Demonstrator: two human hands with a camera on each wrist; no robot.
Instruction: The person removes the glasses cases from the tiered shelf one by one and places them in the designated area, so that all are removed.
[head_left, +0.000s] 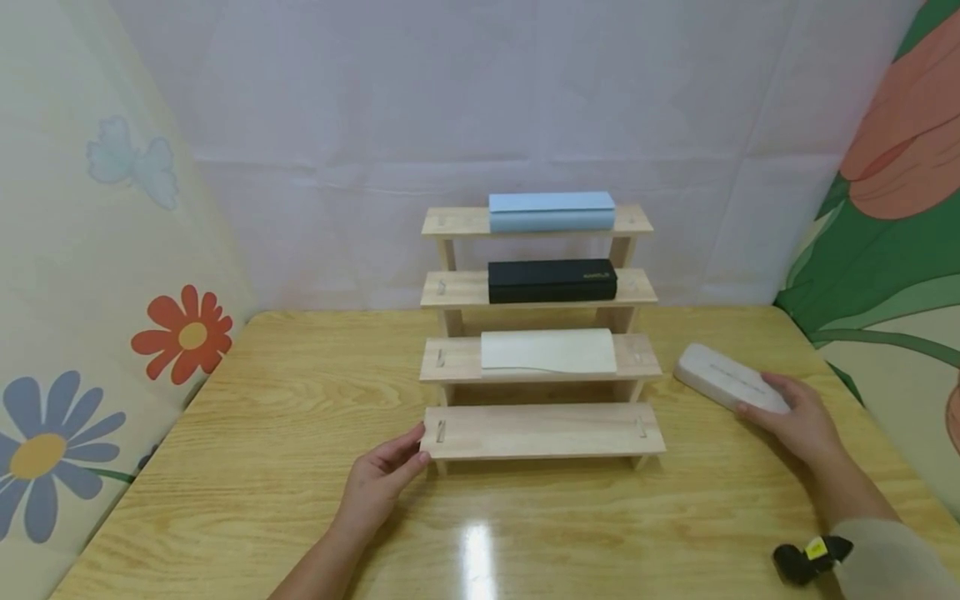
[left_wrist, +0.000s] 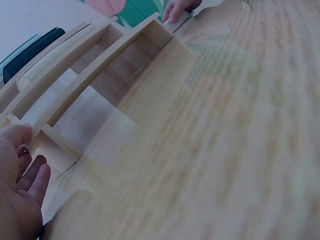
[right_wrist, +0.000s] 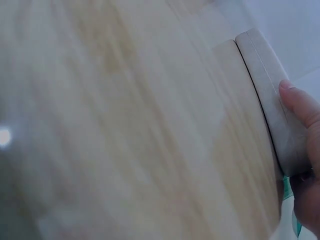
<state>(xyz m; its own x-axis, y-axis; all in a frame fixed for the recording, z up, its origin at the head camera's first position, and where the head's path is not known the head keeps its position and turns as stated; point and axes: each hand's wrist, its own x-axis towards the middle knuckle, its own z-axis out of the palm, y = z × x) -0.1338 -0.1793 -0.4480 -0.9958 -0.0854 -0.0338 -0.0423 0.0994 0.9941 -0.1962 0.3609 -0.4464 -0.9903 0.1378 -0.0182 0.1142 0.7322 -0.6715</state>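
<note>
The right hand (head_left: 801, 423) grips the white case (head_left: 722, 377) by its near end, the rest jutting past the fingertips — likely light, stiff, slightly slick, best held across its sides. The left hand (head_left: 378, 482) pinches the rack (head_left: 540, 432).

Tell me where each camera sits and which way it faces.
Head: worn on the head, facing forward and down at the rack and table; left hand, right hand and forearms show.
Left wrist: on that wrist, looking along the table beside the rack; left hand near, right hand far.
Right wrist: on that wrist, facing the white case; right hand at right edge.
Head and left wrist share the rack.
</note>
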